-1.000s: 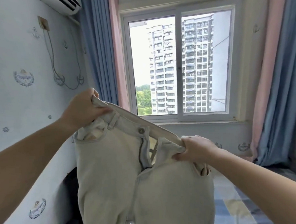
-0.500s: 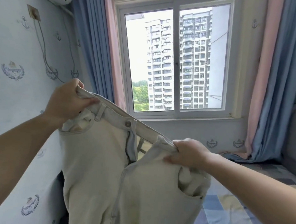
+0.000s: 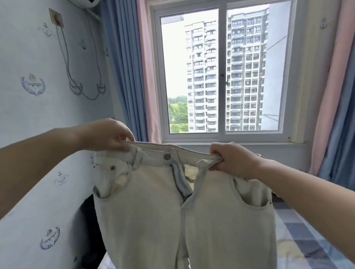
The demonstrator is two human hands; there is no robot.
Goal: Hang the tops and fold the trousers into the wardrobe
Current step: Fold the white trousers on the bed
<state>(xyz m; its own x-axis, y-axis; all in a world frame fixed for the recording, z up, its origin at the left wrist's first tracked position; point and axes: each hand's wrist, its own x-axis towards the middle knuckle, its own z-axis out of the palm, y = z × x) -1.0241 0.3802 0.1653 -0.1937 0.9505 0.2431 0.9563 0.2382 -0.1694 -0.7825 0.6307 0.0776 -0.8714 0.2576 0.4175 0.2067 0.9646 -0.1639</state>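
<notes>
The trousers (image 3: 182, 212) hang front-on in the lower middle of the frame, held up by the waistband in mid-air with open room above them up to the window (image 3: 222, 70). The left hand (image 3: 108, 136), at centre left, pinches the waistband's left end between thumb and fingers. The right hand (image 3: 233, 162), right of centre, is curled round the waistband's right end, gripping it. The band runs nearly level between them, sagging a little in the middle.

Below and to the right lies a bed (image 3: 301, 241) with a checked cover in blue, grey and pale yellow; the trouser legs drop past the bottom edge, so their ends cannot be seen. A dark gap shows between the trousers and the wall (image 3: 28, 121) at lower left.

The wall fills the left side, pale blue paper printed with anchors and ship crests, a cable looping down from a socket plate near the upper left. Blue and pink curtains (image 3: 127, 65) flank the white-framed window, tower blocks beyond.

The trousers are off-white denim, stiff and smooth, with a metal button, open fly, belt loops and curved front pockets.
</notes>
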